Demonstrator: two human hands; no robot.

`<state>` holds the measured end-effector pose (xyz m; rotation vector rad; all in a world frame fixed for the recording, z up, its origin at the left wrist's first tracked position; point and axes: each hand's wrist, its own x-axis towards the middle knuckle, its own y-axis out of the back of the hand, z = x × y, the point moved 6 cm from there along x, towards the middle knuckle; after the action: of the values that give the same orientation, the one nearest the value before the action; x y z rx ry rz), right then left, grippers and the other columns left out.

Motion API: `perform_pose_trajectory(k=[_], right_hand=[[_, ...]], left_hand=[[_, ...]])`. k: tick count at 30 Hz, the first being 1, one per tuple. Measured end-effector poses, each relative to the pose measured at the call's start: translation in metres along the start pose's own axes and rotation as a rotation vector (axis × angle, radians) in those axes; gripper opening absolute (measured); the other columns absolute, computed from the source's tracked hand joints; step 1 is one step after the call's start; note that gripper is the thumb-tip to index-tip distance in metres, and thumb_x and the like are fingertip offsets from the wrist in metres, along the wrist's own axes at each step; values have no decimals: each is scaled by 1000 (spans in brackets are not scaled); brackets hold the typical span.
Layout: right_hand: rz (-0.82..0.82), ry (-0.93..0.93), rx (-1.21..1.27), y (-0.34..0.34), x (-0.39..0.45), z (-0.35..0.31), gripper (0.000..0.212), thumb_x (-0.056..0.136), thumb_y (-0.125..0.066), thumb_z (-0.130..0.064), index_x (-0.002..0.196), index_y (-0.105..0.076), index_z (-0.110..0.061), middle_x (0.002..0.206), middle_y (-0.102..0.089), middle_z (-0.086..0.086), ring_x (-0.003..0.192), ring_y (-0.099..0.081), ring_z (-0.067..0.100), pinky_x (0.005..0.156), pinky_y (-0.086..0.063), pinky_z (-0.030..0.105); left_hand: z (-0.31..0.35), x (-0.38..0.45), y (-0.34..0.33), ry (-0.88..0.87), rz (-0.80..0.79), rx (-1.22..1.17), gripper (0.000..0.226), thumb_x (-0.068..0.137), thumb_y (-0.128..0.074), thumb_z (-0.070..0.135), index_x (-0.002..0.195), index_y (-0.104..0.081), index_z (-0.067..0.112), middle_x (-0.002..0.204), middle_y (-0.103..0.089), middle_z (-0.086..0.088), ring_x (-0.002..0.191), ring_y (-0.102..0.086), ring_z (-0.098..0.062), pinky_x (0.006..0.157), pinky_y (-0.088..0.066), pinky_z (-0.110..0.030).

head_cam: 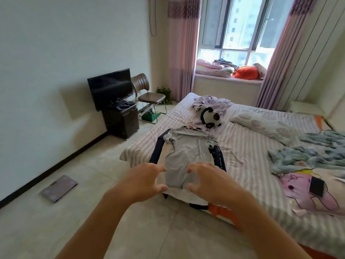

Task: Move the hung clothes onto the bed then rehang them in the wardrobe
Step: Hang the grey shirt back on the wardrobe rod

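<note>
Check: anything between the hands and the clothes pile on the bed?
Nothing visible. The left hand and right hand hover open over the near end of the clothes pile, with no object between. The panda toy lies beyond the pile; the phone is off to the right.

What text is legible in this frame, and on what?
None can be read.
Dark sleeve of the garment under the grey shirt: a white printed line, too small and blurred to read.
Phone: screen dark, no text.
TV: screen off, no visible brand.
</note>
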<state>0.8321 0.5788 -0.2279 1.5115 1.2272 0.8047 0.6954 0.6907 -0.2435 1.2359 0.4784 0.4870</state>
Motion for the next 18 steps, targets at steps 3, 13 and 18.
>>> perform_pose_trajectory(k=[3, 13, 18], right_hand=[[11, -34, 19, 6, 28, 13, 44, 93, -61, -42, 132, -52, -24, 129, -55, -5, 111, -52, 13, 87, -42, 25], [60, -121, -23, 28, 139, 105, 43, 95, -57, -41, 134, -49, -26, 132, -53, -5, 115, -51, 13, 85, -39, 26], [80, -114, -49, 49, 207, 162, 44, 95, -57, -43, 133, -50, -24, 131, -55, -3, 116, -52, 16, 90, -40, 29]], left_hand=[[-9, 42, 7, -46, -19, -12, 60, 84, -69, 51, 138, -49, 33, 125, -64, 8, 110, -61, -10, 88, -49, -28], [-10, 202, 7, -139, -41, 40, 62, 87, -66, 53, 141, -46, 31, 136, -58, 6, 120, -57, -13, 100, -46, -35], [-10, 291, 4, -114, -50, 32, 63, 85, -66, 54, 141, -46, 31, 135, -59, 7, 119, -57, -12, 99, -47, -35]])
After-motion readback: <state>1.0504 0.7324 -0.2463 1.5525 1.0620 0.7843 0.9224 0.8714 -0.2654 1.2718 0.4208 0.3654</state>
